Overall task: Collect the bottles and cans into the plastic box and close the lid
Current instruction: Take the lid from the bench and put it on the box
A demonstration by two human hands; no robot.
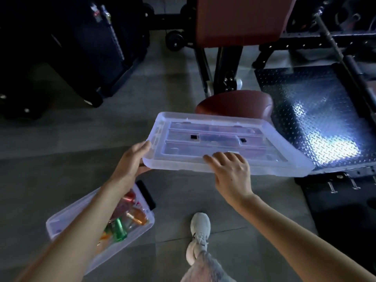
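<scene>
- Holding the clear lid [223,137] up in the air, both hands grip it: the left hand [132,159] pinches its left corner, and the right hand [232,171] curls over its near edge.
- The lid is well apart from the plastic box [134,231]. It hangs up high and over to the right of the box, which sits on the floor [61,143].
- The box is open, with bottles and cans [122,220] lying inside it. Some look piled high, so the lid may not sit flat and could pop back up.
- The left arm covers much of the box, so lining up the corners may be hard. A crooked lid would not click shut.
- The lid is thin and bendy-looking. It could slip or twist if one hand lets go.
- A white shoe [200,231] stands just right of the box and could bump it.
- The room is dark, so edges are hard to see.
</scene>
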